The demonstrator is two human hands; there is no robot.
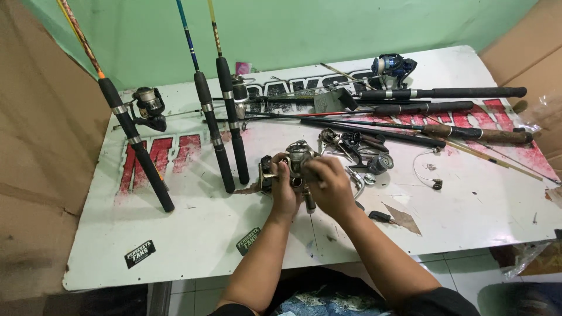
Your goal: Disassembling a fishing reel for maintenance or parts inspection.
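Silver-grey metal spinning reel [298, 159] sat between both hands above the middle of the white board [193, 234], nearer its front edge than its back. Left hand [283, 188] was curled closed round the reel's left side and handle; right hand [329, 182] was closed over its right side, fingers covering the body. Loose reel parts [363, 153] lay just right of the hands. Three black-handled rods [222, 140] leaned at the left.
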